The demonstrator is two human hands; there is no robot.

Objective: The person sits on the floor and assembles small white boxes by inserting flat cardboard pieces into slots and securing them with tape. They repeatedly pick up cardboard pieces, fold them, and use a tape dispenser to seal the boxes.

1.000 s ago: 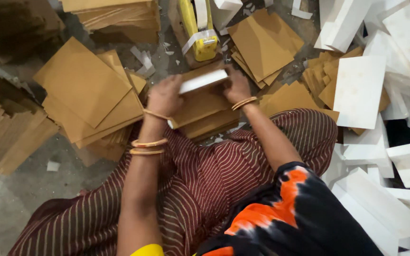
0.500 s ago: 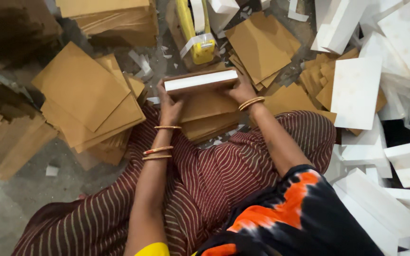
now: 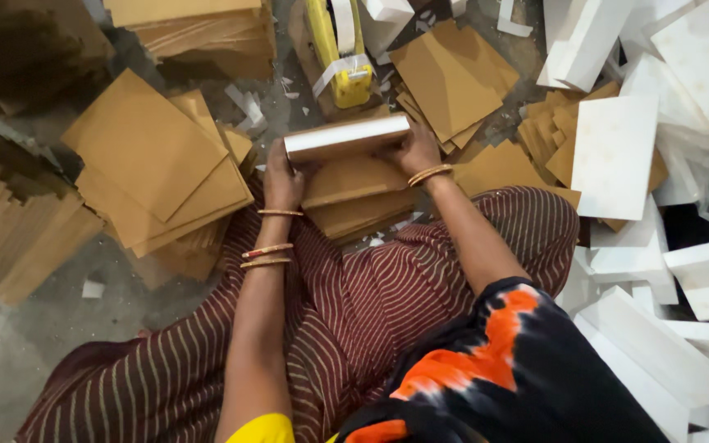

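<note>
Both my hands hold a flat white slab faced with brown cardboard [image 3: 346,137], standing on its long edge over a small pile of brown cardboard sheets [image 3: 359,197] in front of my lap. My left hand [image 3: 283,179] grips its left end, and my right hand [image 3: 417,150] grips its right end. Bangles ring both wrists. My legs are covered by maroon striped cloth [image 3: 371,287].
A yellow tape dispenser [image 3: 340,51] lies just beyond the slab. Stacks of brown cardboard sheets [image 3: 153,164] spread to the left and another stack [image 3: 453,74] lies beyond on the right. White foam slabs [image 3: 617,152] are heaped along the right side. The floor is grey concrete [image 3: 10,361].
The slab lay flat under my hands a second ago. It has since been lifted and turned up onto its long edge, with both hands staying on its ends.
</note>
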